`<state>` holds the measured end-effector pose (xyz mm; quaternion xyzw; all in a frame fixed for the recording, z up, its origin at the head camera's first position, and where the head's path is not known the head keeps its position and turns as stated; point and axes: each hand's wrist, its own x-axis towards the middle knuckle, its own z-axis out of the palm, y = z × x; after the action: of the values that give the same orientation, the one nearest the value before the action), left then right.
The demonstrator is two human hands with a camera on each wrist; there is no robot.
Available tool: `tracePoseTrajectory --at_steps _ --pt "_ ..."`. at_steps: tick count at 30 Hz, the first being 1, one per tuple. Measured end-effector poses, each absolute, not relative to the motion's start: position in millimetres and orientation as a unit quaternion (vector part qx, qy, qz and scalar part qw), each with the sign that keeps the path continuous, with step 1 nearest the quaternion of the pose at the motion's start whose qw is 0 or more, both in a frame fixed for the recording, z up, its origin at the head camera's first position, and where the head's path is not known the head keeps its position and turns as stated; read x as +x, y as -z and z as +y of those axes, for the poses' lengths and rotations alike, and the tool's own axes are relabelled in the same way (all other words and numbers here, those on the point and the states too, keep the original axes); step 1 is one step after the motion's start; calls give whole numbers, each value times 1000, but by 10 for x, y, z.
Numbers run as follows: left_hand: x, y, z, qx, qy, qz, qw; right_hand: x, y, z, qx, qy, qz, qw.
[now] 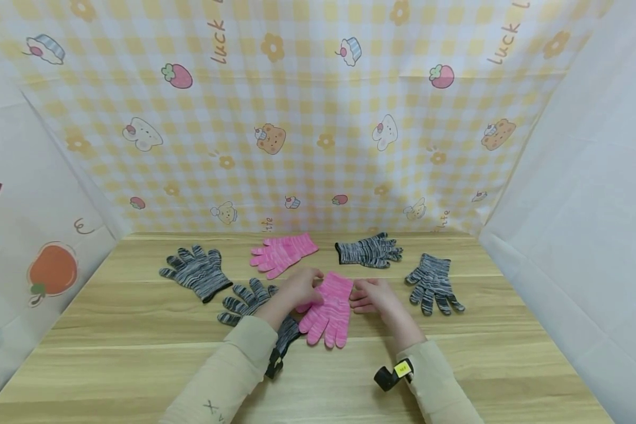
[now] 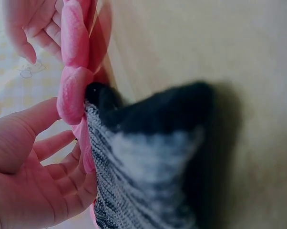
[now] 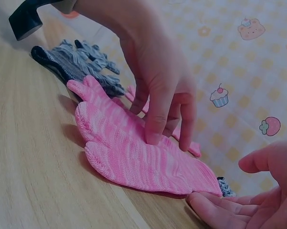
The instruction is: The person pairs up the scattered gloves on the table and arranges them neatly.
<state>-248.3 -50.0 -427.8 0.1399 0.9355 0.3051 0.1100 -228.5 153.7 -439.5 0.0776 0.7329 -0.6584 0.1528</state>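
A pink glove (image 1: 333,306) lies palm-flat at the middle of the table, its fingers towards me and its cuff pointing away. My left hand (image 1: 299,290) is over its left side. The thumb touches the knit in the right wrist view, and the loosely bent fingers reach down beside it. On the other side, my right hand (image 1: 373,300) has its fingers extended, fingertips right at the glove's edge near the cuff. A grey-black glove (image 1: 250,303) lies under my left forearm, partly hidden by it. Its dark cuff (image 2: 158,109) looms large in the left wrist view.
Behind lie another pink glove (image 1: 283,254) and a grey-black glove (image 1: 370,251). More grey-black gloves rest at the left (image 1: 197,272) and the right (image 1: 433,285). A yellow checked cloth (image 1: 318,118) hangs along the table's back edge, with white sheets at both sides.
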Motion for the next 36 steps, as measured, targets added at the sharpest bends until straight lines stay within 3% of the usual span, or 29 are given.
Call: tracePoseTrajectory --at_steps 25,36 --pt "-2454 4255 -495 100 -353 921 133 -2266 4464 1573 37 683 710 166" --pt "-2473 4302 -585 137 -428 883 135 -2189 4434 1573 24 701 695 159"
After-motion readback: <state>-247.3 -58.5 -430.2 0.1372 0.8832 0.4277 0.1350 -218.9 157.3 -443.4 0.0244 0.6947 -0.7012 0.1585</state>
